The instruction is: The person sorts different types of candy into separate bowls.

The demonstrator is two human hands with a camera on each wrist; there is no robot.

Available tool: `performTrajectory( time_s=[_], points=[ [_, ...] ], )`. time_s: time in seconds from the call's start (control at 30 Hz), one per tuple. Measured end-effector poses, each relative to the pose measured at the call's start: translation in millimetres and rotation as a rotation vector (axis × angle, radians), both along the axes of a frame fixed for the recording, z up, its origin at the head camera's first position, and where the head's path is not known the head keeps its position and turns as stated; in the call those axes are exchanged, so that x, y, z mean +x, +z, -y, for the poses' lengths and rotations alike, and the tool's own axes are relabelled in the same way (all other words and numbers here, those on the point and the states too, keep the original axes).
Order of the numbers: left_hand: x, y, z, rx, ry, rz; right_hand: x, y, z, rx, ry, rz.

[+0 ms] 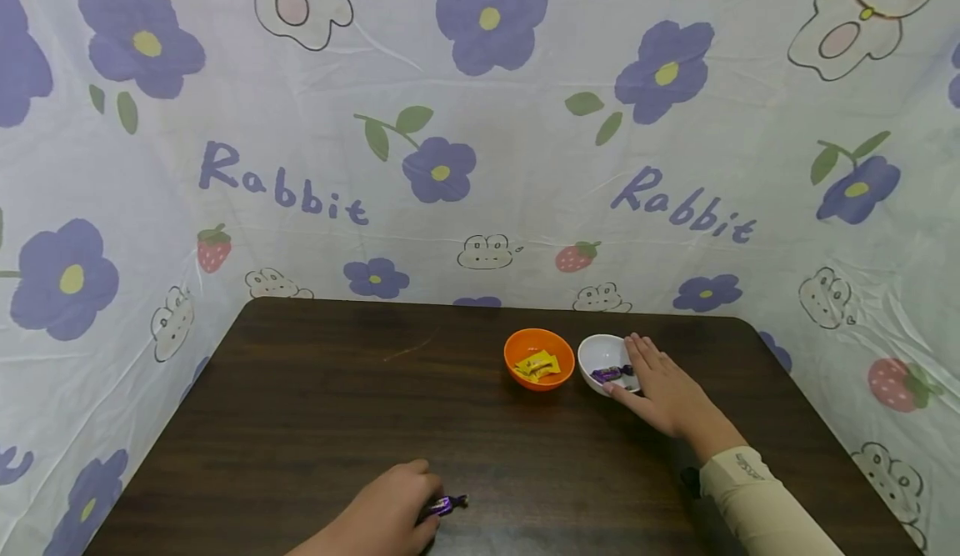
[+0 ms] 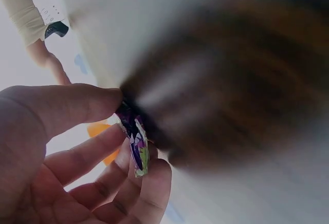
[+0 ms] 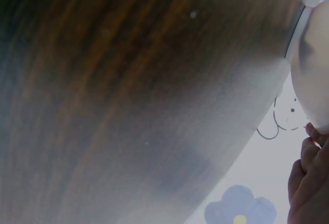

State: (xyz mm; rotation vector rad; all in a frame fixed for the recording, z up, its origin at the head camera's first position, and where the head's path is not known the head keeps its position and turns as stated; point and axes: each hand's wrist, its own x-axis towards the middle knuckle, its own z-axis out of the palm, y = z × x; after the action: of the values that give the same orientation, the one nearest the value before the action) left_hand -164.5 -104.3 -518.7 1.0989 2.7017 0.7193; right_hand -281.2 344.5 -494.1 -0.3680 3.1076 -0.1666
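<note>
Near the table's front edge, my left hand [image 1: 392,513] pinches a purple-wrapped candy [image 1: 444,506] between thumb and fingers. In the left wrist view the shiny purple wrapper [image 2: 136,139] hangs below the thumb tip, over the other fingers. My right hand [image 1: 670,393] rests against the right side of a white bowl [image 1: 592,348], fingers straight and thumb spread along its near rim. Purple-wrapped candy [image 1: 609,374] lies inside that bowl. The right wrist view shows the bowl [image 3: 313,75] at its right edge, fingers [image 3: 303,175] touching its outside.
Just left of the white bowl stands an orange bowl [image 1: 517,343] with several yellow packets [image 1: 537,364] in it. Both bowls are toward the back of a dark wooden table [image 1: 337,406]. A patterned cloth [image 1: 525,206] hangs behind and at both sides.
</note>
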Motion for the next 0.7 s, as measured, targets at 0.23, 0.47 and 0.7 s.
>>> performTrajectory(
  time_s=[0.23,0.47,0.7],
  points=[
    [4.5,18.7,-13,-0.039,0.005,0.034,-0.2,0.5,0,0.006,0.005,0.0],
    [7.2,26.8,-21,-0.057,0.016,0.009,-1.4,0.8,0,0.011,0.004,0.0],
    [4.9,37.8,-31,-0.046,0.022,0.031,-1.1,0.5,0,0.004,-0.004,0.004]
  ],
)
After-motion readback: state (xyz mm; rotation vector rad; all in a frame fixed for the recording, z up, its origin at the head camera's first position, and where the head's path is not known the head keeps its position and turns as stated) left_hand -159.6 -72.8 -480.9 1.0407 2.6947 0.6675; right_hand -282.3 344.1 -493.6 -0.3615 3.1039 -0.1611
